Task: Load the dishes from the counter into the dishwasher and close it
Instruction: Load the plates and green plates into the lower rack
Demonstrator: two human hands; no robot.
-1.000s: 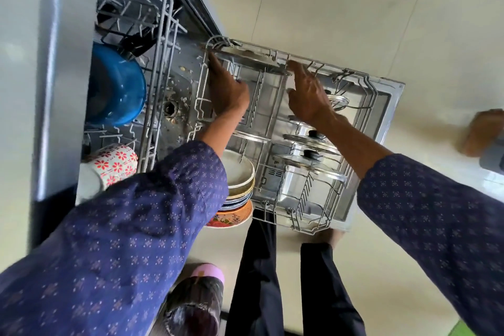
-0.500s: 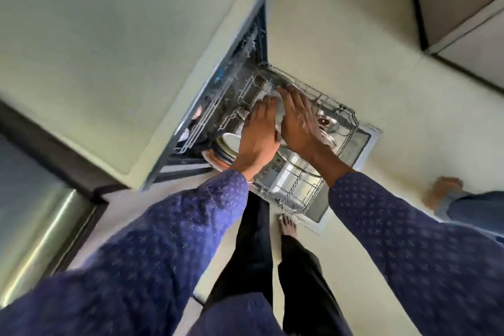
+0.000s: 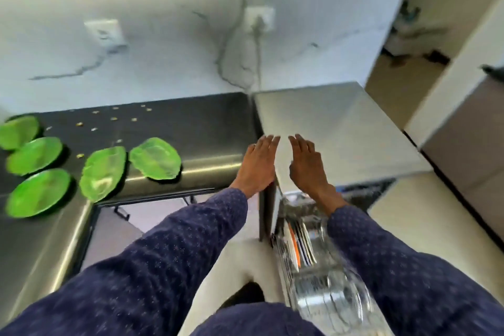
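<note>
Several green plates [image 3: 155, 162] lie on the dark steel counter [image 3: 207, 128] at the left, the nearest one overhanging its front edge. My left hand [image 3: 257, 165] and my right hand [image 3: 306, 166] are raised side by side with fingers straight, holding nothing, in front of the counter corner. Below them the dishwasher rack [image 3: 321, 281] stands pulled out, blurred, with plates [image 3: 298, 244] standing on edge in it. The dishwasher door is hidden.
A lighter steel worktop [image 3: 341, 128] sits over the dishwasher at the right. Small crumbs are scattered on the dark counter. Two wall sockets [image 3: 105, 31] are on the marble backsplash. Pale floor [image 3: 414, 204] runs to the right, beside a cabinet front [image 3: 463, 150].
Both hands have left the rack and risen to counter height, empty. The view has swung up from the dishwasher to the counter with the green plates.
</note>
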